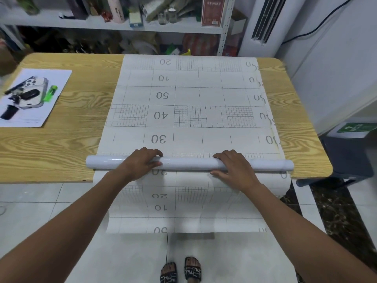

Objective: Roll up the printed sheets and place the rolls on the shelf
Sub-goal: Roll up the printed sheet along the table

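White roll [187, 163] on printed sheet [183, 111] at table [61, 144] edge; left hand [140, 163], right hand [234, 168] curled round it.

The printed sheet [187, 94] shows upside-down numbers 20, 10, 50, 40, 30.

Storeroom or small workshop, metal shelf [114, 27] crammed with bottles, boxes and packets, wood-grain table [51, 144], standing air conditioner [263, 23], tiled floor [30, 201]

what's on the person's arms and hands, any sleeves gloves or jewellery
The left forearm and right forearm are bare to the frame edge, no sleeves in view. The left hand and right hand show no gloves, rings, watch or wristbands.
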`<control>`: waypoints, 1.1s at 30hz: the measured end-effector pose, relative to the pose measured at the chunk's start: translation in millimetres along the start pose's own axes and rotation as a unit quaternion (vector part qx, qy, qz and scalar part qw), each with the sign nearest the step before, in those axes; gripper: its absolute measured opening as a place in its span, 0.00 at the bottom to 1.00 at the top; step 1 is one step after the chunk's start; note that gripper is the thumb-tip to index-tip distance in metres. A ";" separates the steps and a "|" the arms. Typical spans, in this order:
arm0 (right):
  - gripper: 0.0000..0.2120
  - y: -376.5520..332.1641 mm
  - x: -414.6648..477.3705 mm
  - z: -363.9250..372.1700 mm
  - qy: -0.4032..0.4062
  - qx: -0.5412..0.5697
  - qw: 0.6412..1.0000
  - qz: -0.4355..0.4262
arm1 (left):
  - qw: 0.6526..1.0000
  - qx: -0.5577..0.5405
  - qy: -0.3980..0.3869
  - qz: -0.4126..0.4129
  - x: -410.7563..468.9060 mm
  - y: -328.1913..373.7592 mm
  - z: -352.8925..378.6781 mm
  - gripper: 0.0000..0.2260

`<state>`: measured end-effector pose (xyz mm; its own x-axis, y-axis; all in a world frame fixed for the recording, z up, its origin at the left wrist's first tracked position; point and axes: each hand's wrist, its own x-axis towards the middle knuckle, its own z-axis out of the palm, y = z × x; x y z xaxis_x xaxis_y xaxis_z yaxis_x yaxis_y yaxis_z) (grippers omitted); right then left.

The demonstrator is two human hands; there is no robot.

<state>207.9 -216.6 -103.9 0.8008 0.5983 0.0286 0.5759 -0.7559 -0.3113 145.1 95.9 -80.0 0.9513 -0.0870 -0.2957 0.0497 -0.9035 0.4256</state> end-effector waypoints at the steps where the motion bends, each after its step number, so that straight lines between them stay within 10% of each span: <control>1: 0.24 0.2 -0.1 0.3 0.002 0.001 1.000 -0.001 | 1.000 0.001 0.002 -0.002 0.0 0.7 -0.6 0.13; 12: 0.19 -0.4 0.2 2.4 0.012 -0.008 1.000 -0.009 | 0.983 0.107 0.104 0.108 -9.5 -2.6 11.4 0.16; 33: 0.19 -5.1 1.4 -4.2 -0.008 0.022 1.000 0.014 | 0.992 0.091 0.053 0.074 -1.6 -9.6 16.0 0.18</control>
<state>206.8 -213.0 -98.3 0.8131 0.5821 0.0035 0.5454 -0.7597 -0.3541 138.2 98.0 -97.3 0.9714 -0.1877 -0.1454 -0.1389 -0.9459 0.2933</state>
